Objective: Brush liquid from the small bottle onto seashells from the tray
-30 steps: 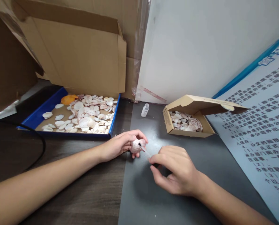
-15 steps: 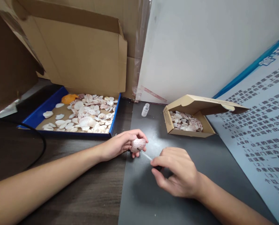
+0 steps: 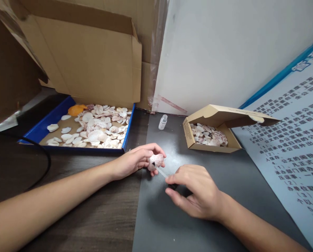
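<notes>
Between the fingers and thumb of my left hand point(image 3: 139, 158) is a ribbed, pinkish-white shell point(image 3: 155, 161) with a small dark spot on it. My right hand point(image 3: 195, 190) pinches the black cap of a dropper point(image 3: 162, 173), whose thin pale stem points up and left. The stem's tip meets the lower edge of the shell. Behind both hands a small clear bottle point(image 3: 162, 122) with a white label stands uncapped on the grey mat point(image 3: 156, 224).
At the left, a blue-edged cardboard box point(image 3: 130, 130) holds many shells and an orange one. A smaller cardboard box point(image 3: 189, 135) with shells stands at the right. A black cable point(image 3: 49, 157) curves at far left; a printed sheet point(image 3: 285, 154) is at far right.
My right hand has moved slightly left with the dropper, toward the shell. The shell has tilted a little in my left hand, and a dark spot now shows more clearly on it.
</notes>
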The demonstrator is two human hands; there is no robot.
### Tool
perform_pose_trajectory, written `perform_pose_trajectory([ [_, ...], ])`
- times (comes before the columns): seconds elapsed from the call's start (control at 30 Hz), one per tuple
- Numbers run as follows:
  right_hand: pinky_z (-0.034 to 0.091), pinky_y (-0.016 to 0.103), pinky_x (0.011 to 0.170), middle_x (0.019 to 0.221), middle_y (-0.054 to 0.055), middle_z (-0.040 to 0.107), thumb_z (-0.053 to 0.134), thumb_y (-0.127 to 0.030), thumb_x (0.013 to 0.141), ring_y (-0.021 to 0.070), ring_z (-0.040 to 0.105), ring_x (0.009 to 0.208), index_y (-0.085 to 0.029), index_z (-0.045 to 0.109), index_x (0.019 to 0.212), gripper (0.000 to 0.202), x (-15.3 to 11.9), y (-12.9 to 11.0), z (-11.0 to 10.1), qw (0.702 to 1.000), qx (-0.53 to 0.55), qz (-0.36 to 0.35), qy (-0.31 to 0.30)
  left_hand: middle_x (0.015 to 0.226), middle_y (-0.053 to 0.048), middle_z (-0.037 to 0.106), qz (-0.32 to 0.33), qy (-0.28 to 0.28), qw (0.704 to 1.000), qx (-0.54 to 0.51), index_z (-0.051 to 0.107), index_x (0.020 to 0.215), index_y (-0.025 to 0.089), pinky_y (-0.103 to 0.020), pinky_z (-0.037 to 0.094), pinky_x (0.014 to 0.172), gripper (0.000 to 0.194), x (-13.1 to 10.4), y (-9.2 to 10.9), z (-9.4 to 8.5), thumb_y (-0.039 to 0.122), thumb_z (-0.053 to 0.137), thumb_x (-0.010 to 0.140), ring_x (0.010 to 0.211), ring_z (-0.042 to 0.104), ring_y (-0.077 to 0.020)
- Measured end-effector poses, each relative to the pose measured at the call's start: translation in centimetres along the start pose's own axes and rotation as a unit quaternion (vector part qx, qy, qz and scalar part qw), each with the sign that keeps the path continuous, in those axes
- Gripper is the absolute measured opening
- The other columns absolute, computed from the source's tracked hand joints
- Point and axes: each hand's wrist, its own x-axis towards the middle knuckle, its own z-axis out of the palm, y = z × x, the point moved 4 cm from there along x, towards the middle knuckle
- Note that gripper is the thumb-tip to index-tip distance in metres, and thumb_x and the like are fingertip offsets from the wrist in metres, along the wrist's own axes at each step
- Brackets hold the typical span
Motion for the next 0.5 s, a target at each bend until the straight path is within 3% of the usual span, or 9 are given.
perform_pose_trajectory([
  [0.1,0.04,0.026,0.048,0.06,-0.001,0.064,0.055,-0.018,0.092,0.0131,0.054,0.048,-0.018,0.059,0.094,0.005,-0.05,-0.03,0.1,1.0,0.002,-0.003,-0.008,0.095,-0.009,0.069,-0.005,0.004,1.0,-0.002,0.057,0.103,0.016,-0.033,0.046,0.072,0.027,0.03,0.13,-0.02,0.033,0.05,0.084,0.075,0.063,-0.0186],
  [0.27,0.045,0.024,0.053,0.069,0.0,0.069,0.055,-0.024,0.099,0.0121,0.061,0.055,-0.018,0.059,0.104,0.009,0.0,0.21,-0.02,1.0,0.013,0.001,0.011,0.097,-0.009,0.069,-0.015,-0.007,1.0,-0.009,0.058,0.102,0.016,-0.033,0.048,0.072,0.028,0.28,-0.1,-0.23,0.034,0.053,0.081,0.076,0.063,-0.019],
  [0.5,0.038,0.026,0.049,0.06,-0.003,0.063,0.055,-0.018,0.093,0.0121,0.054,0.048,-0.019,0.059,0.094,0.005,0.02,-0.03,0.11,1.0,-0.003,0.001,-0.01,0.095,-0.009,0.069,-0.003,-0.012,1.0,-0.011,0.058,0.102,0.016,-0.032,0.047,0.069,0.028,0.31,-0.15,-0.29,0.035,0.053,0.081,0.075,0.063,-0.0191],
])
